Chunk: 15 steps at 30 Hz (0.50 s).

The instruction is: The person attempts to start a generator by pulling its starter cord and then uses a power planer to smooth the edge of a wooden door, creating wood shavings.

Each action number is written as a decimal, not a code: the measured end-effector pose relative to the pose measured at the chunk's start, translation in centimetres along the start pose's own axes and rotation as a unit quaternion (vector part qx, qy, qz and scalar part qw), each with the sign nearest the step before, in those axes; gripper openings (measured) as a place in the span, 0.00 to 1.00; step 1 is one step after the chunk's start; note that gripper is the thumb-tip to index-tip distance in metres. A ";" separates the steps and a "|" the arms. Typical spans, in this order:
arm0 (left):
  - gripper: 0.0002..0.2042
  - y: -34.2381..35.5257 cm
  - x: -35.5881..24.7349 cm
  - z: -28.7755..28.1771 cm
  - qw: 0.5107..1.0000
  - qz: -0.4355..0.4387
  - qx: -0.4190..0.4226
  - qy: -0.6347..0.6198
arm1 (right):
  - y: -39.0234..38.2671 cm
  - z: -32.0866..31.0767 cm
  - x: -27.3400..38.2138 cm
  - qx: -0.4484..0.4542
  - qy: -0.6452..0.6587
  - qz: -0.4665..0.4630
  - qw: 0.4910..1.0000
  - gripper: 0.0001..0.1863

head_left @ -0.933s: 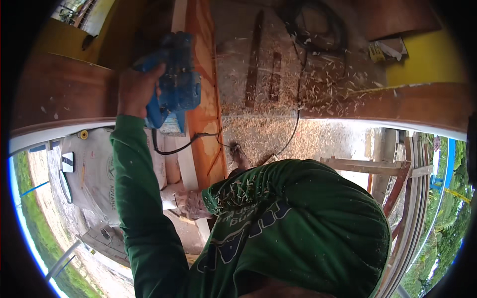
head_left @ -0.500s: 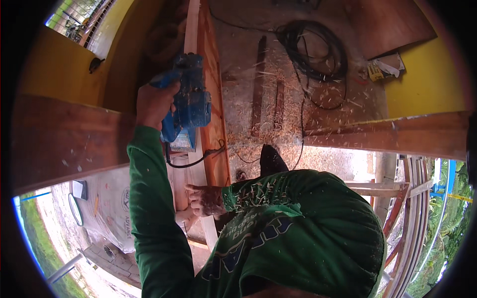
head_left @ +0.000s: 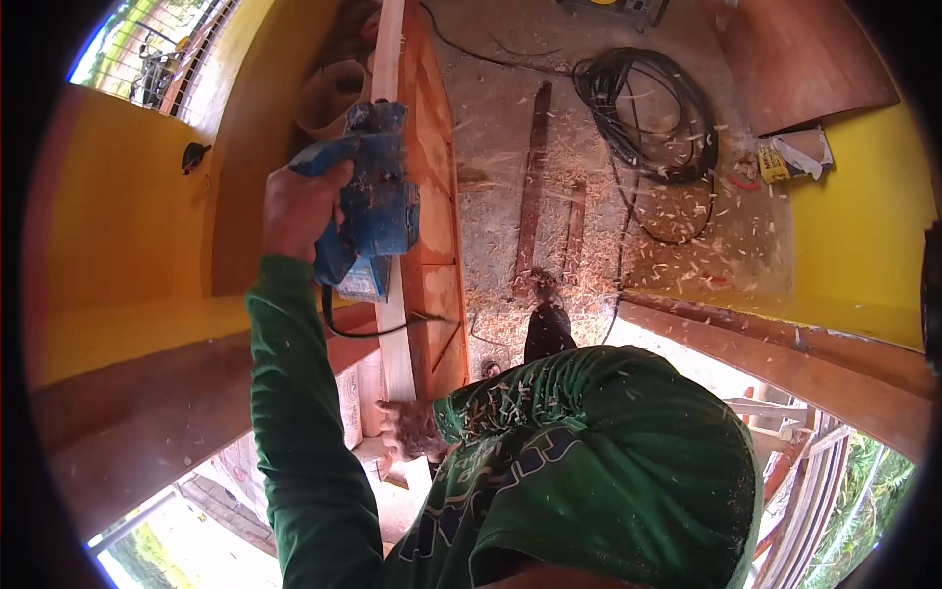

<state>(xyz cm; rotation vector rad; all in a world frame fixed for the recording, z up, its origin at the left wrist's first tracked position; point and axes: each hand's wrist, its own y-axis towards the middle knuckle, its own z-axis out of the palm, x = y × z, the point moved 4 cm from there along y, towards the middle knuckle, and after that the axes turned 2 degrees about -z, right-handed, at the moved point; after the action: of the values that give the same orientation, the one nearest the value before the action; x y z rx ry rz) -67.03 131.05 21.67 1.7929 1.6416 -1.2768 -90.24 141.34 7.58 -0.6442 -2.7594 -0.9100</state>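
Note:
My left hand (head_left: 299, 208) is wrapped round the handle of a blue electric hand planer (head_left: 385, 201). The planer rests on the narrow pale top edge of a long reddish-brown wooden panel (head_left: 432, 177) that stands on edge. A black cord loops from the back of the planer across the panel. Closer to my body, my right hand (head_left: 410, 429) grips the same panel's edge, its fingers lying over the wood. Wood shavings cling to my right green sleeve (head_left: 505, 398).
Shavings fly and lie over the concrete floor (head_left: 481, 118). A coiled black cable (head_left: 648, 118), dark wood strips (head_left: 533, 187) and a torn carton (head_left: 797, 155) lie right of the panel. Yellow walls (head_left: 118, 196) rise on both sides. A brown door frame (head_left: 834, 378) stands at the right.
The planer has travelled forward along the panel's edge with my left hand, and my view has shifted forward with it. My right hand still grips the edge, appearing slightly nearer my body.

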 end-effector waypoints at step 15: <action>0.11 6.7 -4.0 0.7 0.999 0.006 -0.026 0.017 | -0.7 -5.9 -7.2 -0.136 0.077 0.002 0.988 0.10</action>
<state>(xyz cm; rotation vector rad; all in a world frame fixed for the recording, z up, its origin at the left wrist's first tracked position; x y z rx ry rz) -60.66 126.63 22.74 1.7999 1.6635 -1.1935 -84.05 134.83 9.86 -0.5901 -2.5211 -1.2911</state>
